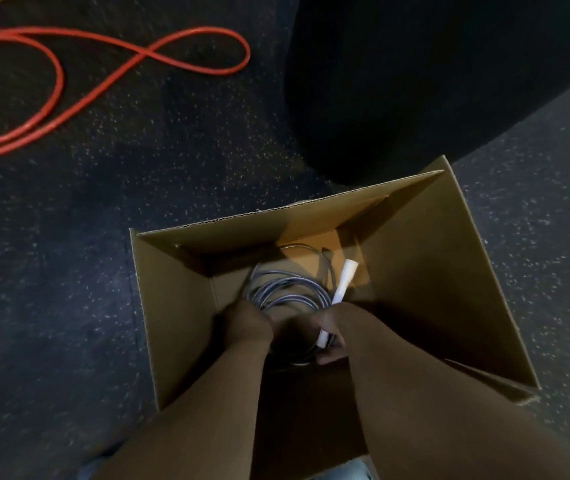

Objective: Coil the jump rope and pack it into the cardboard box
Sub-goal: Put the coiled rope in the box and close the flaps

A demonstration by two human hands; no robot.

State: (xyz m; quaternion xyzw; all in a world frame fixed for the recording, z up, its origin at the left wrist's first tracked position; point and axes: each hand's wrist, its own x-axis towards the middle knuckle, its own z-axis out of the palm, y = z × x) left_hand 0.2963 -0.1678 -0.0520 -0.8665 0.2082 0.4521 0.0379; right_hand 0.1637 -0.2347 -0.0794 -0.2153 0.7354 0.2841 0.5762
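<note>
An open cardboard box (425,271) stands on the dark floor with its flaps raised. Inside lies a coiled grey jump rope (287,289) with white handles; one handle (346,278) leans against the coil's right side. Both my hands reach down into the box. My left hand (245,323) is closed on the coil's left side. My right hand (332,334) grips the coil's right side together with a second white handle (323,339). The near part of the coil is hidden under my hands.
A red rope (103,88) lies looped on the speckled black floor at the far left. A large black rounded object (432,81) stands just behind the box. Blue trouser fabric (356,471) shows at the bottom edge.
</note>
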